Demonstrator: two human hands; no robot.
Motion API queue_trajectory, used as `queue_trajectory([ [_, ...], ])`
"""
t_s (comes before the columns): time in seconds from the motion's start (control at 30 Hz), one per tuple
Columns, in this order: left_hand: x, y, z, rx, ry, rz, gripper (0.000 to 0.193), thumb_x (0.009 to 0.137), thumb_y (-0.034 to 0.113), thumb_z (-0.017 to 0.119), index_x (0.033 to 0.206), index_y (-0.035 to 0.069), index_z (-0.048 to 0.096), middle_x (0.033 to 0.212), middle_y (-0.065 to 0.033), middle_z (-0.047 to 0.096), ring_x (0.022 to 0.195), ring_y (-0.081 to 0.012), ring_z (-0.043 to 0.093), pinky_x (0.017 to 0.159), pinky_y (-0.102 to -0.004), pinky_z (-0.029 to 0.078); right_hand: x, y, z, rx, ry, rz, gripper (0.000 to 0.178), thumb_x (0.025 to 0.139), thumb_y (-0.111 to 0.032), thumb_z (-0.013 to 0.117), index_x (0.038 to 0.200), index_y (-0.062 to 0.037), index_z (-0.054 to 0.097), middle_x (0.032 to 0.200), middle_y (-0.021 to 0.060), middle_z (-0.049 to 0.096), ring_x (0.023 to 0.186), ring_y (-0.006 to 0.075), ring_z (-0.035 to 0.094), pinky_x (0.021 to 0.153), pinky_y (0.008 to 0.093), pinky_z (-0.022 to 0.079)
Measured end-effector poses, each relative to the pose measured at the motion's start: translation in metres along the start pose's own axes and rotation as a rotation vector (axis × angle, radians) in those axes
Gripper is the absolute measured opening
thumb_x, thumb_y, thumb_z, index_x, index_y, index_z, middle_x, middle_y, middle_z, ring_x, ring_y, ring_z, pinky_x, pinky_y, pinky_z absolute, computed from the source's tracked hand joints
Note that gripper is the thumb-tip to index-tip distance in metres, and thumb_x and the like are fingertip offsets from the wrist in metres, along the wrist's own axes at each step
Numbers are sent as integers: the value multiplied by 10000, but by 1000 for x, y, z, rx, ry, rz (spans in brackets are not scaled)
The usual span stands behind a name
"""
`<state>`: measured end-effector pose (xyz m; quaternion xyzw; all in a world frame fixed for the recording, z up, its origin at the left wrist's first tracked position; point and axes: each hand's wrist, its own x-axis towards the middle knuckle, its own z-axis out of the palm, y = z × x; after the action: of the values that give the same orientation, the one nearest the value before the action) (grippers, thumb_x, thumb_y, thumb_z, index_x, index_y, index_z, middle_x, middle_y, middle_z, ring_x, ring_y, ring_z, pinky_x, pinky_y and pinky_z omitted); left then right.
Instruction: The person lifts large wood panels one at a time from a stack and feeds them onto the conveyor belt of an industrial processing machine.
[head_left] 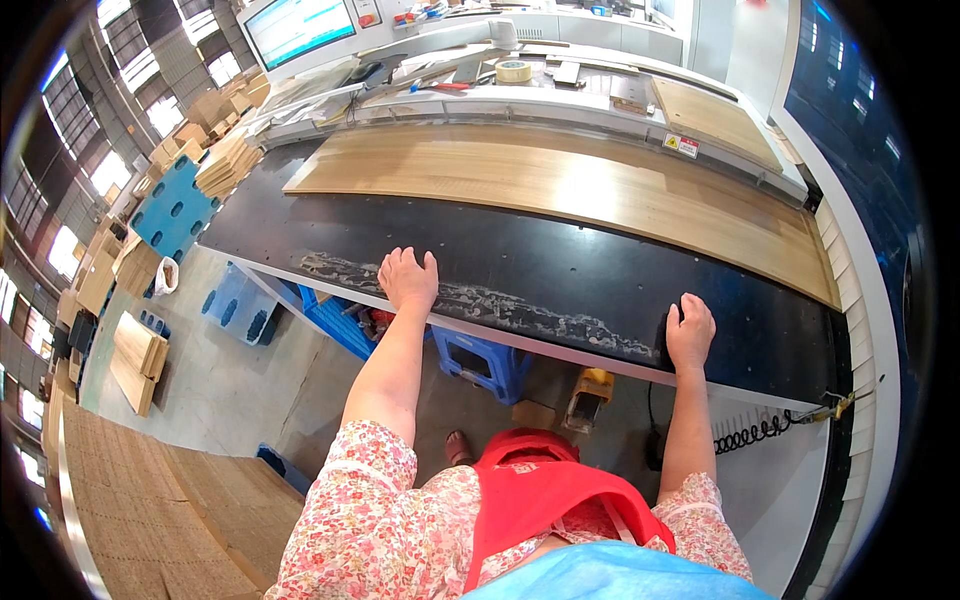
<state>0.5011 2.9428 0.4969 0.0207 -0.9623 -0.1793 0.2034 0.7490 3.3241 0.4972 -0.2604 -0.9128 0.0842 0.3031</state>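
Observation:
My left hand [408, 279] rests on the front part of a black worktable [480, 235], fingers apart and nothing in it. Farther right, my right hand [691, 333] lies on the same table near its front edge, loosely bent, thumb apart, also holding nothing. Beyond both hands a long wood-grain board [520, 175] lies flat across the back of the table, touched by neither hand. Between the hands, the black surface carries a worn, whitish scuffed strip [530, 312].
Behind the board runs a machine ledge with a tape roll [513, 71] and a smaller panel [717, 120]. A monitor [300, 32] stands far left. Below are a blue stool [482, 362] and a yellow foot pedal [588, 400]. Stacked boards [150, 510] stand at lower left.

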Motion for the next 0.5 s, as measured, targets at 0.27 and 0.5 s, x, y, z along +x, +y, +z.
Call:
queue_trajectory([
  [0.27, 0, -1, 0, -12, 19, -5, 473, 857, 404, 529, 1192, 71, 570, 1318, -119, 470, 1282, -267, 354, 1090, -406, 219, -1, 1, 2, 15, 20, -14, 281, 848, -203, 578, 1057, -20, 617, 1139, 102, 591, 1113, 264, 523, 994, 410, 359],
  [0.5, -1, 3, 1, -15, 11, 5, 476, 859, 404, 524, 1195, 70, 569, 1317, -117, 470, 1285, -266, 350, 1091, -410, 217, 0, 8, 5, 23, 41, -14, 283, 844, -206, 582, 1056, -21, 618, 1133, 97, 596, 1107, 266, 528, 994, 408, 358],
])
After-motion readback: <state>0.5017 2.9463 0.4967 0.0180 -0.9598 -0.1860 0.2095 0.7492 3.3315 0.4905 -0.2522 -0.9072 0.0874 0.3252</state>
